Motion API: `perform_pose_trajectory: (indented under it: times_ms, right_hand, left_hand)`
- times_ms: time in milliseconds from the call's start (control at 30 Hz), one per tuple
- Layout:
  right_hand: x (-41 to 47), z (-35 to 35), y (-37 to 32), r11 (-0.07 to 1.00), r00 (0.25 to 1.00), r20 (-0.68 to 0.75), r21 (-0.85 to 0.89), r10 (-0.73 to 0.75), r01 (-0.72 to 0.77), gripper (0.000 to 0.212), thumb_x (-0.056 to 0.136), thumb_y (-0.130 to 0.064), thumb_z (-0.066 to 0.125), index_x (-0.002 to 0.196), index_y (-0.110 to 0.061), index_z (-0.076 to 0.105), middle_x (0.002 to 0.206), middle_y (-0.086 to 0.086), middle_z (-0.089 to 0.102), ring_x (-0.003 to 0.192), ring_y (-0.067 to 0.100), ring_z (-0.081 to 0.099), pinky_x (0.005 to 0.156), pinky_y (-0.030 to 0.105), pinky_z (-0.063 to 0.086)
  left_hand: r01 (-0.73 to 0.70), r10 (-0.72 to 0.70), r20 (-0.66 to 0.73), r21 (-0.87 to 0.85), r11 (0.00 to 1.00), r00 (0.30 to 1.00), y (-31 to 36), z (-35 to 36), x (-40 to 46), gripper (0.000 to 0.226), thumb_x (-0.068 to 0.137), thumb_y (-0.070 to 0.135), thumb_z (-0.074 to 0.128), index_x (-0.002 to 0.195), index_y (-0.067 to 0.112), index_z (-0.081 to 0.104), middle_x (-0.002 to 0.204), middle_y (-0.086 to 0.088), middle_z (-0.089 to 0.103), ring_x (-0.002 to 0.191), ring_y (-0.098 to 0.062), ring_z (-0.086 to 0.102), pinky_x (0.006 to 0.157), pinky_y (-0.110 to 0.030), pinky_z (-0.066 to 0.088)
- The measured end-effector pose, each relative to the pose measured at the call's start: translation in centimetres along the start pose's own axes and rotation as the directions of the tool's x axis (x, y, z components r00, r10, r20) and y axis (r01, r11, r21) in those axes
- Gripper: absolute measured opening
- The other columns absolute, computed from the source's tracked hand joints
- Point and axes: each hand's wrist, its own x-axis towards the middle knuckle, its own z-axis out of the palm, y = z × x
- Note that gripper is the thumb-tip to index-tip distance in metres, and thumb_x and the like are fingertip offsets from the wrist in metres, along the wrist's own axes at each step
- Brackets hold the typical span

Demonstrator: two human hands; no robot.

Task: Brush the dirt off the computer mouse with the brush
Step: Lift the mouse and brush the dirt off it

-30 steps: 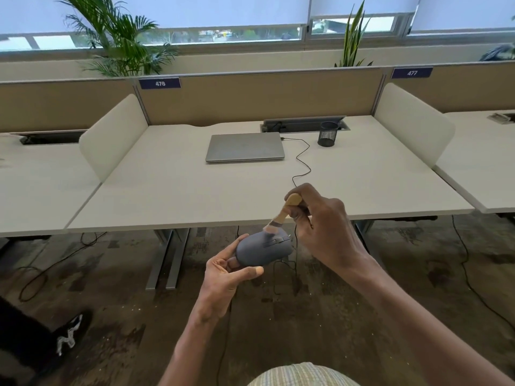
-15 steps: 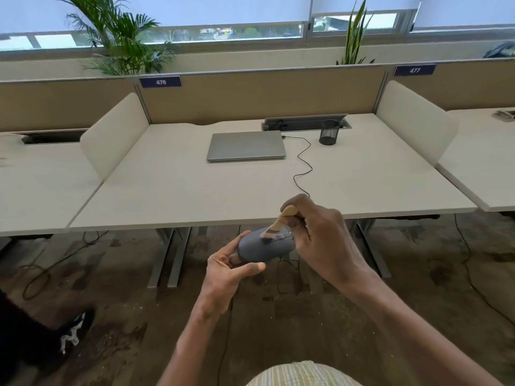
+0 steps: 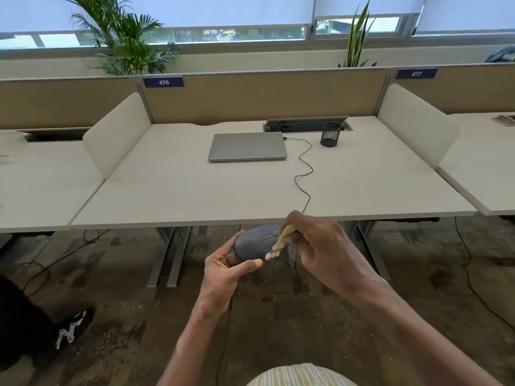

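The person holds a grey computer mouse [image 3: 255, 243] in the air just in front of the near edge of a pale desk [image 3: 195, 196], above the floor. The left hand [image 3: 227, 270] cradles the near end of the mouse: its thumb lies along the near side and its fingers curl up around the far left side, so the mouse is clamped between them. The mouse is tilted, its top with the button seams facing up and toward the camera.

The right hand [image 3: 324, 250] pinches a small brush [image 3: 280, 242] with a light wooden handle; the fingers are curled tightly around the handle's upper end. The brush slants down and to the left, and its whitish bristles touch the right near edge of the mouse. A thin black cable [image 3: 302, 174] winds across the desk toward the hands from the far side.

On the far part of the desk a closed silver laptop [image 3: 247, 147] lies flat, with a black mesh pen cup [image 3: 330, 134] just to its right. Tan partitions stand behind the desk, bearing number plates reading 476 [image 3: 163, 82] and 477 [image 3: 416, 74]. Leafy plants [image 3: 122, 37] rise behind them under the windows. A dark shoe [image 3: 69, 328] shows at the near left on the floor.
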Motion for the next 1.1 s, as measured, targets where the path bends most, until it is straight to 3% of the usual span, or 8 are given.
perform_pose_trajectory:
  times_ms: [100, 267, 433, 500, 733, 900, 1000, 1100]
  right_hand:
    - [0.4, 0.1, -0.2, 0.999, 0.997, -0.061, 0.008, -0.04, 0.041, 0.025, 0.087, 0.008, 0.066, 0.1, -0.013, 0.061, 0.076, -0.006, 0.06, 0.062, 0.002, 0.046, 0.056, 0.012, 0.036]
    - [-0.9, 1.0, -0.6, 0.996, 0.996, 0.014, 0.001, -0.093, 0.093, 0.027, 0.085, 0.009, 0.066, 0.102, -0.012, 0.066, 0.084, -0.004, 0.066, 0.074, 0.004, 0.055, 0.066, 0.013, 0.044]
    - [-0.7, 0.8, -0.6, 0.998, 0.994, -0.105, 0.065, -0.01, 0.017, 0.019, 0.086, 0.004, 0.068, 0.099, -0.009, 0.064, 0.075, -0.01, 0.059, 0.062, -0.011, 0.047, 0.059, 0.006, 0.037]
    - [0.3, 0.7, -0.7, 0.999, 0.992, -0.124, 0.052, 0.012, -0.005, 0.017, 0.089, 0.0, 0.068, 0.101, -0.01, 0.061, 0.07, -0.01, 0.055, 0.056, -0.006, 0.047, 0.053, 0.008, 0.036]
    - [4.3, 0.3, 0.3, 0.996, 0.988, -0.15, -0.076, 0.045, -0.057, 0.022, 0.094, -0.012, 0.067, 0.113, -0.004, 0.059, 0.076, 0.003, 0.069, 0.054, 0.008, 0.053, 0.047, 0.007, 0.035]
    - [6.9, 1.2, -1.4, 0.999, 0.987, -0.153, 0.031, 0.048, -0.044, 0.019, 0.094, -0.013, 0.067, 0.11, -0.005, 0.062, 0.075, 0.002, 0.069, 0.056, 0.011, 0.062, 0.05, 0.019, 0.05]
    - [7.6, 1.7, -1.2, 0.993, 0.991, -0.083, 0.054, 0.109, -0.105, 0.012, 0.094, -0.012, 0.067, 0.102, -0.004, 0.064, 0.073, 0.002, 0.067, 0.058, 0.012, 0.062, 0.056, 0.028, 0.056]
    - [7.9, 1.7, 0.1, 0.987, 0.984, -0.07, 0.012, 0.161, -0.161, 0.01, 0.094, -0.011, 0.066, 0.1, -0.004, 0.065, 0.073, 0.001, 0.066, 0.057, 0.009, 0.061, 0.056, 0.025, 0.057]
  left_hand:
    - [-0.008, 0.008, -0.002, 0.003, 1.0, 1.0, 0.2, 0.2, 0.1, 0.082, 0.063, -0.002, 0.089, 0.139, 0.013, 0.061, 0.123, -0.011, 0.075, 0.111, -0.026, 0.074, 0.086, -0.027, 0.063]
    - [-0.014, 0.014, -0.025, -0.011, 1.0, 1.0, 0.0, 0.2, 0.1, 0.083, 0.063, -0.004, 0.089, 0.139, 0.014, 0.061, 0.122, -0.012, 0.075, 0.114, -0.027, 0.074, 0.089, -0.028, 0.062]
    - [-0.028, 0.028, -0.004, 0.049, 0.998, 1.0, -0.1, 0.2, -0.2, 0.079, 0.07, -0.009, 0.085, 0.141, 0.016, 0.06, 0.122, -0.011, 0.076, 0.114, -0.025, 0.074, 0.088, -0.028, 0.062]
    - [-0.036, 0.035, 0.012, 0.072, 0.997, 0.999, 0.0, 0.4, -0.4, 0.076, 0.072, -0.011, 0.084, 0.138, 0.02, 0.062, 0.121, -0.01, 0.076, 0.114, -0.025, 0.074, 0.089, -0.028, 0.062]
    - [-0.053, 0.049, 0.034, 0.117, 0.992, 0.998, 0.0, 0.5, -1.0, 0.078, 0.066, 0.002, 0.09, 0.136, 0.022, 0.064, 0.126, -0.008, 0.073, 0.115, -0.023, 0.073, 0.088, -0.027, 0.062]
    - [-0.072, 0.067, 0.04, 0.139, 0.988, 0.997, 0.3, 0.9, -0.9, 0.073, 0.068, -0.004, 0.089, 0.128, 0.031, 0.065, 0.118, -0.004, 0.078, 0.111, -0.021, 0.075, 0.084, -0.027, 0.063]
    - [-0.084, 0.078, 0.05, 0.152, 0.985, 0.996, 0.1, 0.7, -1.0, 0.072, 0.071, -0.005, 0.088, 0.131, 0.026, 0.065, 0.12, -0.009, 0.077, 0.113, -0.025, 0.074, 0.086, -0.03, 0.063]
    - [-0.079, 0.069, 0.062, 0.18, 0.98, 0.996, -0.4, 0.2, -1.1, 0.074, 0.073, -0.009, 0.085, 0.138, 0.02, 0.063, 0.122, -0.01, 0.076, 0.114, -0.025, 0.074, 0.088, -0.033, 0.063]
